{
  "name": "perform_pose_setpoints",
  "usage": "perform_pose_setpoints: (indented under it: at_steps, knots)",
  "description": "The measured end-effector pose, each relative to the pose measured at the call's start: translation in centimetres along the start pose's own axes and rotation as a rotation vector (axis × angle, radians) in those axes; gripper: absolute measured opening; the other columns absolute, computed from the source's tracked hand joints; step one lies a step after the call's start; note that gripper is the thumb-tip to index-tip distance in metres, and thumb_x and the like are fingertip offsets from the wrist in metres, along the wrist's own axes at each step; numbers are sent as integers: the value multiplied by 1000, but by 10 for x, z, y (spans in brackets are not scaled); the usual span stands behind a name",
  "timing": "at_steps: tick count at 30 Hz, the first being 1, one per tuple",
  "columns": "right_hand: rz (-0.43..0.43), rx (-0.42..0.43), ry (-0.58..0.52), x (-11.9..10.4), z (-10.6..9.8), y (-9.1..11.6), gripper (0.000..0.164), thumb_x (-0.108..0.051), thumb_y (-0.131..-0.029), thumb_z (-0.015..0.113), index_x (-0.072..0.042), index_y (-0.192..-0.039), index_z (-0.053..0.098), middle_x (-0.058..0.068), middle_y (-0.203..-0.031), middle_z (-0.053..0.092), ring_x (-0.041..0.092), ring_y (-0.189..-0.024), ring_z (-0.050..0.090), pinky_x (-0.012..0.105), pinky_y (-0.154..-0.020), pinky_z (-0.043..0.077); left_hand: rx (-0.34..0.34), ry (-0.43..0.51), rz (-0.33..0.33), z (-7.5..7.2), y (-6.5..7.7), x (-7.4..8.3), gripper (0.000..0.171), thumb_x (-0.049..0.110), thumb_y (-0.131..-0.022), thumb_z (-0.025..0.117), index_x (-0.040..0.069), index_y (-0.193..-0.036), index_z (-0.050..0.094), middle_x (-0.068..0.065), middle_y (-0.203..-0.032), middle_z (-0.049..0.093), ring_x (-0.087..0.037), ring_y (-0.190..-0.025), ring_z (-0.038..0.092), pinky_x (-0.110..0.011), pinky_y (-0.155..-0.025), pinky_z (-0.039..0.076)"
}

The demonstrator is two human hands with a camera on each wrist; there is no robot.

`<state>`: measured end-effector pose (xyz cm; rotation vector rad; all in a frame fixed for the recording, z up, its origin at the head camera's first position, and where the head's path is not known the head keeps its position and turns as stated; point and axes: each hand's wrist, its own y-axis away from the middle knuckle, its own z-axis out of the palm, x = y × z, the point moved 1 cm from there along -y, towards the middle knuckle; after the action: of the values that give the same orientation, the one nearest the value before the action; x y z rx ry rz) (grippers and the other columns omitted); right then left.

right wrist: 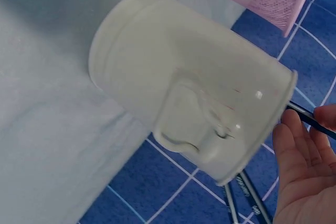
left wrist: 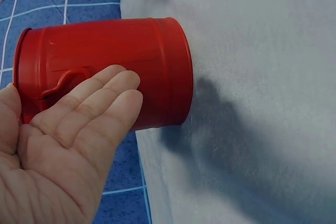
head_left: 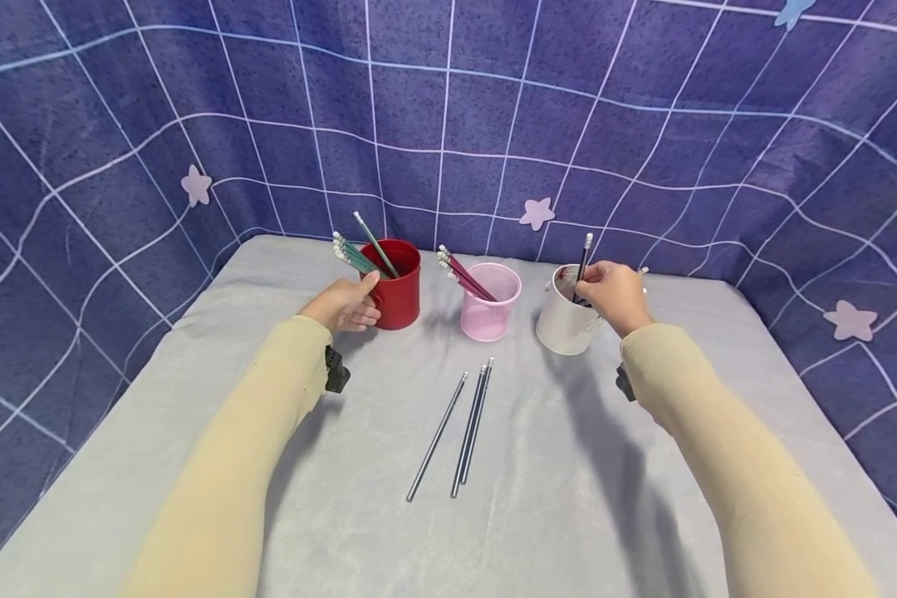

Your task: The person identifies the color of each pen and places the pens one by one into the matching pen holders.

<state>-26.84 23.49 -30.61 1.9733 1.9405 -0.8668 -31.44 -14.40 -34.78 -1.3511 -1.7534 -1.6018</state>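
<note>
In the head view my right hand (head_left: 615, 292) pinches a dark pencil (head_left: 583, 262) upright, its lower end inside the white cup (head_left: 564, 325). The right wrist view shows the thumb and fingertips at that pencil (right wrist: 310, 119) beside the cup's rim; more dark pencils (right wrist: 252, 195) stick out of the cup. My left hand (head_left: 346, 303) rests against the red cup (head_left: 399, 301) at the back left. Its fingers lie straight along the side by the handle (left wrist: 65, 83), with the thumb near the rim. Green pencils (head_left: 355, 256) lean in the red cup.
Between the two cups stands a pink mesh cup (head_left: 486, 320) with several dark red pencils (head_left: 467, 276). Three dark pencils (head_left: 437, 436) lie on the grey cloth-covered table (head_left: 344, 515) in front. A blue gridded curtain (head_left: 419, 108) hangs behind.
</note>
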Motion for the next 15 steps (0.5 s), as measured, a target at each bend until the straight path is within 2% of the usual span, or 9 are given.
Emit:
perform_pose_setpoints:
  at_steps: [7, 15]
  knots:
    - [-17, -15, 0, 8, 7, -1, 19, -9, -79, 60, 6, -90, 68, 20, -85, 69, 34, -78, 61, 38, -69, 44, 21, -15, -6, 0, 1, 1, 77, 54, -99, 26, -13, -134, 38, -27, -136, 48, -31, -119, 54, -40, -102, 41]
    - [-36, -18, -2, 10, 11, -2, 22, -11, -80, 59, 5, -91, 69, 19, -87, 70, 33, -78, 61, 37, -68, 43, 19, -4, -15, 0, 1, 0, 76, 53, -100, 27, -13, -136, 36, -28, -137, 47, -34, -124, 49, -40, -102, 41]
